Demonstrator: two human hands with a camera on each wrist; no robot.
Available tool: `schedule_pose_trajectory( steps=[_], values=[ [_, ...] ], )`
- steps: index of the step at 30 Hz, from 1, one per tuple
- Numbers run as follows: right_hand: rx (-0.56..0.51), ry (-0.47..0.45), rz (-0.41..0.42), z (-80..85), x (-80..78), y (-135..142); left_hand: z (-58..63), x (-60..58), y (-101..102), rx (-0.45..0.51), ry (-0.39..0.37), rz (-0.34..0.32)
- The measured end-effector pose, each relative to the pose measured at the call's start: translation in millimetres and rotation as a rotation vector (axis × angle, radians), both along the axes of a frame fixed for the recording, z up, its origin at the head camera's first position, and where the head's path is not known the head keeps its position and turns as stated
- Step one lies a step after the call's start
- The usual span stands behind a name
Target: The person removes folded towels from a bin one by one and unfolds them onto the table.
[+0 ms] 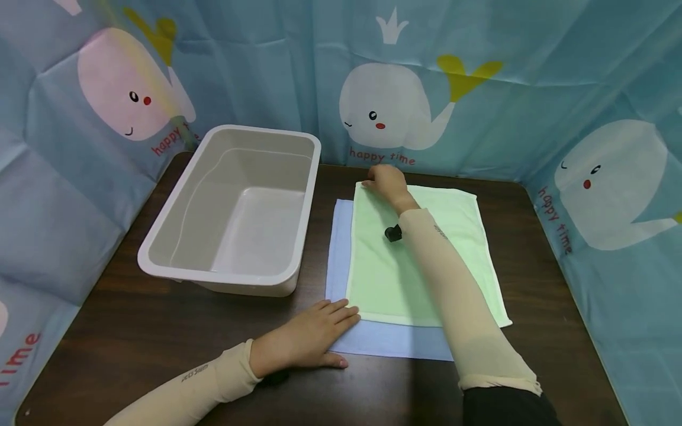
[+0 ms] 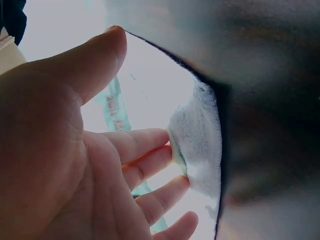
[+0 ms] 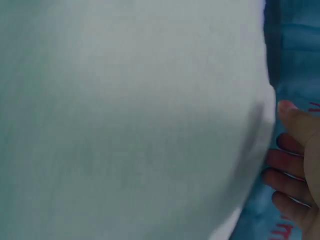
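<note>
A light green towel (image 1: pixel 373 266) lies spread over a light blue towel (image 1: pixel 394 340), whose left and near borders show beyond it. My left hand (image 1: pixel 314 334) rests at the near left corner of both towels, fingers extended and fingertips touching the green edge. In the left wrist view, the fingers (image 2: pixel 150 145) of that hand reach the cloth, with the thumb spread away. My right hand (image 1: pixel 388 184) is at the far left corner of the green towel. The right wrist view has its loosely bent fingers (image 3: pixel 287 162) beside the towel's edge, thumb apart from them.
A deep white plastic basin (image 1: pixel 306 236) stands on the dark wooden table (image 1: pixel 224 331), left of the towels. Blue curtains (image 1: pixel 256 77) printed with whales surround the table at the back and sides.
</note>
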State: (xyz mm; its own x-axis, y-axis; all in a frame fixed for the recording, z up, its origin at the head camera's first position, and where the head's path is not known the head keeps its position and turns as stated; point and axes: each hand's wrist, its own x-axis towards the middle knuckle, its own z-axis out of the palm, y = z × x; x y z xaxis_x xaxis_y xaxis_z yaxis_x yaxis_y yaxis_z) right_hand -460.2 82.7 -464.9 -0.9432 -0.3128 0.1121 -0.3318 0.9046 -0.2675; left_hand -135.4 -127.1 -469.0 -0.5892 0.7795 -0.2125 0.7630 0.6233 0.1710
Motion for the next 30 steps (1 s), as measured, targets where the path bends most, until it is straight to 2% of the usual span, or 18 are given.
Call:
schedule_pose_trajectory(
  steps=[2, 4, 7, 10, 13, 15, 18, 20, 22, 26, 30],
  values=[
    [0.009, 0.004, 0.024, 4.8, 3.7, 9, 0.1, -0.6, -1, 0.004, -0.008, 0.002],
    [-0.035, -0.046, 0.05, 10.7, 8.5, 23, -0.1, -1.3, -2, 0.009, -0.019, 0.005],
    [-0.143, -0.22, 0.085, 20.0, 16.2, 53, -0.2, -2.7, -4, 0.016, -0.031, 0.008],
    [-0.265, -0.416, 0.076, 28.2, 23.1, 90, -0.3, -3.7, -5, 0.015, -0.04, 0.013],
    [-0.359, -0.513, 0.026, 32.6, 25.5, 129, -0.4, -4.1, -8, 0.018, -0.041, 0.02],
    [-0.42, -0.499, -0.047, 32.8, 25.5, 154, -1.0, -4.6, -9, 0.03, -0.031, 0.021],
    [-0.491, -0.413, -0.206, 27.4, 25.1, 186, -2.7, -6.5, -11, 0.069, 0.011, 0.014],
    [-0.493, -0.349, -0.304, 21.1, 26.5, 201, -3.4, -8.3, -11, 0.096, 0.053, 0.007],
    [-0.482, -0.328, -0.377, 12.6, 29.1, 212, -3.8, -9.7, -10, 0.118, 0.092, -0.002],
    [-0.482, -0.346, -0.428, -5.1, 34.0, 219, -2.3, -10.0, -11, 0.124, 0.113, -0.01],
    [-0.509, -0.353, -0.451, -12.6, 32.9, 217, -1.9, -8.4, -12, 0.096, 0.105, -0.013]
  ],
)
